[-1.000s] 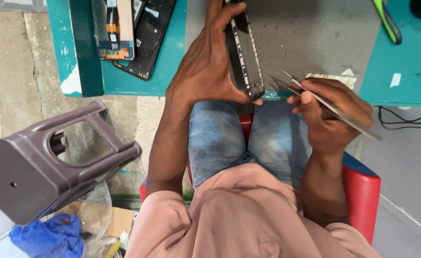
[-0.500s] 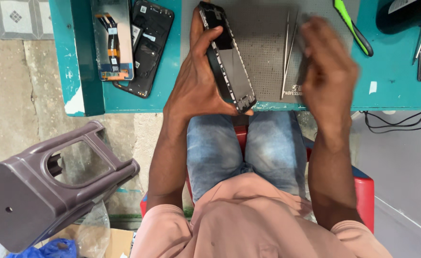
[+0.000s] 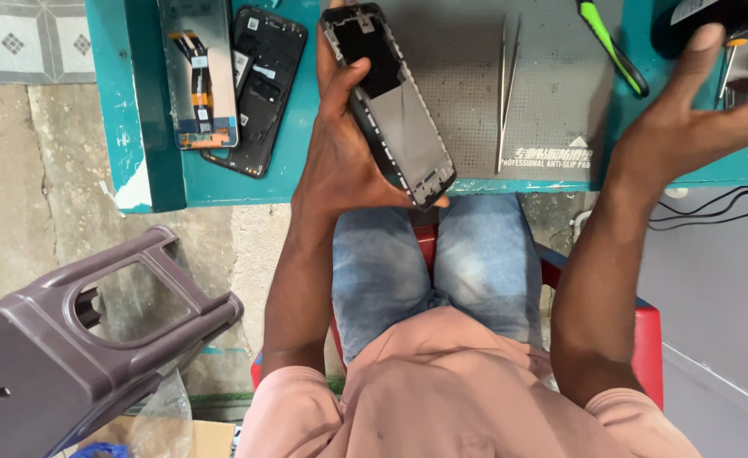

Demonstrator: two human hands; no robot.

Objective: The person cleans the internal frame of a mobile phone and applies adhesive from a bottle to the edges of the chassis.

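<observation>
Left fingers: the left hand (image 3: 340,157) is gripping a stripped phone frame (image 3: 388,103), fingers clamped along its edges, over the table's front edge.
Right fingers: the right hand (image 3: 688,127) is reaching, fingers spread and empty, toward the table's right corner.
Tweezers (image 3: 506,89): lying on the grey mat (image 3: 544,93).
Doing it well: keeping the frame steady and level, I judge.

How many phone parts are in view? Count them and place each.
3: a phone frame in the left hand; a screen panel and a black back housing on the teal table. More may be hidden.
</observation>
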